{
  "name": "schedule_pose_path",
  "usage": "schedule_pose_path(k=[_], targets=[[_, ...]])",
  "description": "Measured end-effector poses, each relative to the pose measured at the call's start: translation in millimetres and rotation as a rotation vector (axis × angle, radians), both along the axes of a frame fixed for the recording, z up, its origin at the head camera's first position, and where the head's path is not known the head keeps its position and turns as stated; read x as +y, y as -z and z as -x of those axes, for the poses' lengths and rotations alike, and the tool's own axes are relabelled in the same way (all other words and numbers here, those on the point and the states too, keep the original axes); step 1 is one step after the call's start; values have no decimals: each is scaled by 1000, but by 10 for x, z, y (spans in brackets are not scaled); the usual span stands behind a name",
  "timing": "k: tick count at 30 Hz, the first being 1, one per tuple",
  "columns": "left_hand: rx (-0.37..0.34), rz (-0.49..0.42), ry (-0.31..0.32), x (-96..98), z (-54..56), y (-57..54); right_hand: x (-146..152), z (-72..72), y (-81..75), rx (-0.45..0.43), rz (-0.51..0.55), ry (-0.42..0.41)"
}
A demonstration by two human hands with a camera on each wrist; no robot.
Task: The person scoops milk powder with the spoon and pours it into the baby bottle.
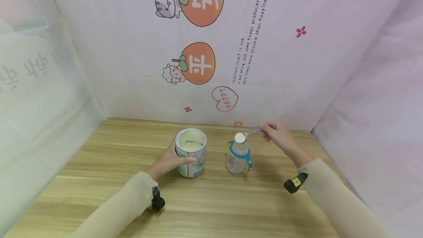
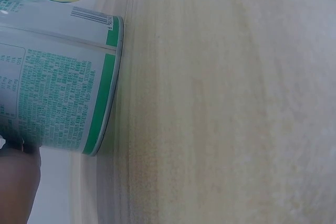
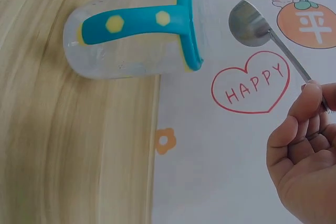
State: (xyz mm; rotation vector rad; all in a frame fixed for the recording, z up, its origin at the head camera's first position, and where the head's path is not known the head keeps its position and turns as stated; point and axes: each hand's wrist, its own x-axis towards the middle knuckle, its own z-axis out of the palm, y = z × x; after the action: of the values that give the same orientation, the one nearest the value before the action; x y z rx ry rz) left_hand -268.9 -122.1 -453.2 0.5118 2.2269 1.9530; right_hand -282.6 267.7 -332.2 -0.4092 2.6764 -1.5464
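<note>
My left hand point(image 1: 172, 159) grips an open can point(image 1: 191, 162) of pale powder around its side, the can standing upright on the table. In the left wrist view the can point(image 2: 58, 77) shows green print and a barcode. My right hand point(image 1: 277, 133) pinches the handle of a metal measuring spoon point(image 1: 254, 130), its bowl heaped with white powder. That bowl is held over the mouth of a clear baby bottle point(image 1: 236, 162) with a blue handled collar. In the right wrist view the spoon point(image 3: 249, 23) hangs a little above the bottle point(image 3: 128, 32), apart from its rim.
The wooden table point(image 1: 211, 208) runs back to a printed cloth backdrop point(image 1: 138, 94). White cloth also hangs at the left and right sides. The bottle stands to the right of the can, with a gap between them. A dark wrist camera point(image 1: 292, 184) sits on each sleeve.
</note>
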Motion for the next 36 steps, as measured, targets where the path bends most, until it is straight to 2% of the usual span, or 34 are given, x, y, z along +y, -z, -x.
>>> schedule_pose_path(k=[7,21,31,36], targets=[[2,35,-20,-1,-3,-9,53,-62,44,27,-8,25],[-6,25,-27,-3,14,21,46,-173,158,104,-98,75],[1,6,2,-18,33,31,-13,-229,250,305,-209,77],[-11,16,-7,-11,31,27,-34,-247,302,399,-224,70]])
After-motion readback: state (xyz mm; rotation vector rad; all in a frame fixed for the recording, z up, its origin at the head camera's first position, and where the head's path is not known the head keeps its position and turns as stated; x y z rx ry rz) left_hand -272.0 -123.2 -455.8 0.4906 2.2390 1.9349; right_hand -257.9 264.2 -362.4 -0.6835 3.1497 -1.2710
